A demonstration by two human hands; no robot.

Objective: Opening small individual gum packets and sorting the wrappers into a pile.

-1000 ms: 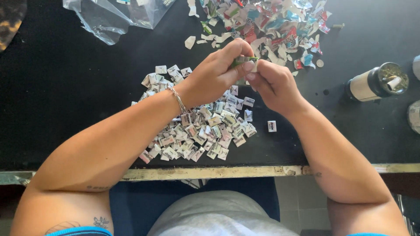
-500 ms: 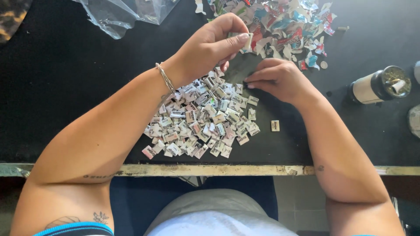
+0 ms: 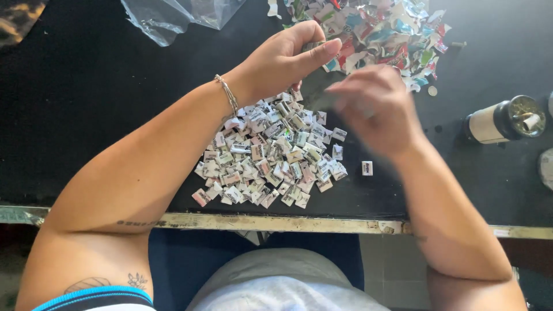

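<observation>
Black is the table (image 3: 75, 115), and on it, in front of the person, lies a heap of small folded paper squares (image 3: 271, 152); one single square (image 3: 367, 167) sits apart, just to the right of the heap. Farther back there is a pile of colourful torn paper scraps (image 3: 386, 29), and a clear plastic bag (image 3: 178, 14) lies at the far left. A small jar with a dark lid (image 3: 504, 120) lies on its side at the right.

The left hand (image 3: 285, 60) is lifted over the far edge of the heap, the fingers curled and the thumb pressed against them, pinching a small piece of paper (image 3: 315, 44) near the scraps. The right hand (image 3: 374, 109) hovers beside it, palm down, over the table between heap and scraps. It is blurred, so I cannot tell if it holds anything or how far it is open.
</observation>
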